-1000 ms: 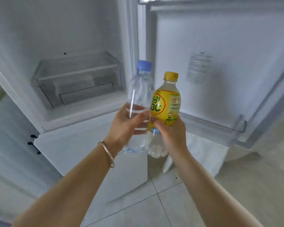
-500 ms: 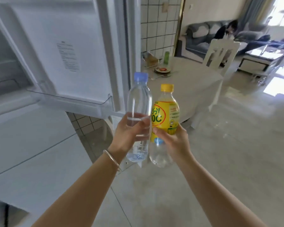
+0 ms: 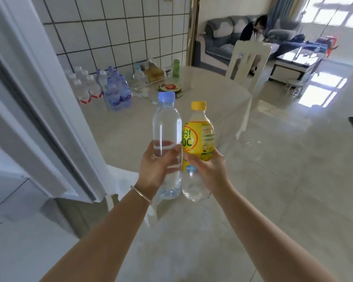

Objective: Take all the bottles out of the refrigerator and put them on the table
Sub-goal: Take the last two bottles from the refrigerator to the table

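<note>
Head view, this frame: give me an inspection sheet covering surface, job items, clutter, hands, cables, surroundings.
Surface: round table with pale cloth, ahead.
Job's things: clear bottle with blue cap and yellow-label bottle, upright, side by side above the floor; water bottles grouped on the table's far left.
Clutter: green bottle, plate, bag on the table.
Hands: left hand has its grip on the clear bottle; right hand on the yellow-label one.
Cables: nothing seen.
Surroundings: refrigerator door left, white chair, sofa with a seated person.
</note>
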A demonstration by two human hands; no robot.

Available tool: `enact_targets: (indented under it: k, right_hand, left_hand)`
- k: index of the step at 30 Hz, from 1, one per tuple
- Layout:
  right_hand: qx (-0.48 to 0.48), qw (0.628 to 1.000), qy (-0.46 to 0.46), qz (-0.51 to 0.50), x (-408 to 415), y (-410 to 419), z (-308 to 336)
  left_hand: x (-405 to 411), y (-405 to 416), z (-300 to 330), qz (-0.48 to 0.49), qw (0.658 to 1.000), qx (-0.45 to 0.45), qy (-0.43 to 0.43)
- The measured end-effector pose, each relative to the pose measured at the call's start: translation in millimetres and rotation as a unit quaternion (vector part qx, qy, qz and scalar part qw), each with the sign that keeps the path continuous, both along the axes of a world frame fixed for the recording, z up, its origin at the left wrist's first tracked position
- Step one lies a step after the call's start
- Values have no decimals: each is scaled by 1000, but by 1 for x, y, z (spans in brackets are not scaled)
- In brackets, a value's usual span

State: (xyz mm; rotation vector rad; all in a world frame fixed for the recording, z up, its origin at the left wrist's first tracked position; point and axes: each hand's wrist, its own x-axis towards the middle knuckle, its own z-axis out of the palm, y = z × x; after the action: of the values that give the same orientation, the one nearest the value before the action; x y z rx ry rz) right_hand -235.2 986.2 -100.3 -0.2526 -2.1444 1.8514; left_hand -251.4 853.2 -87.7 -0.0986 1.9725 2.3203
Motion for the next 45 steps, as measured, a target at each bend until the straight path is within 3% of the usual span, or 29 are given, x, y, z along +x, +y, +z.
enact_targets:
  k: [8, 24, 32, 45]
  right_hand:
    - [-7, 999, -38, 17, -127, 27, -1]
    - [41, 956, -95, 276, -426, 12, -25]
    - [50, 929, -132, 343, -505, -55, -49]
    - [82, 916, -134, 369, -585, -203, -92]
  left_hand:
    - [-109, 26, -7, 63, 998, -15, -2]
    - [-348, 17, -48, 294, 954, -47, -22]
    - [-403, -47, -76, 370, 926, -37, -63]
    - [-481, -185, -110, 385, 913, -99, -88]
